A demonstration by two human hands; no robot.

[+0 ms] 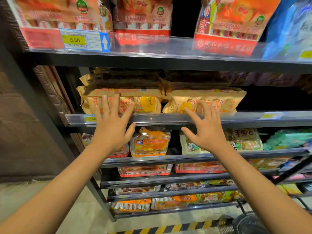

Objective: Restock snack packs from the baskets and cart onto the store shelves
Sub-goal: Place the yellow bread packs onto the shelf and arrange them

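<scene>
Two stacks of tan and yellow snack packs lie on the second shelf [168,118]: a left stack [143,100] and a right stack [224,98]. My left hand [113,127] is spread with straight fingers in front of the left stack, its fingertips at the front pack. My right hand [206,129] reaches toward the right stack with fingers spread and slightly bent, holding nothing. Whether either hand touches a pack cannot be told.
Red and orange packs [143,17] fill the top shelf above a 6.50 price tag [74,39]. Lower shelves hold orange packs [150,144] and panda-printed packs [244,141]. A dark basket or cart edge [249,223] shows at bottom right, above hazard-striped floor tape [168,228].
</scene>
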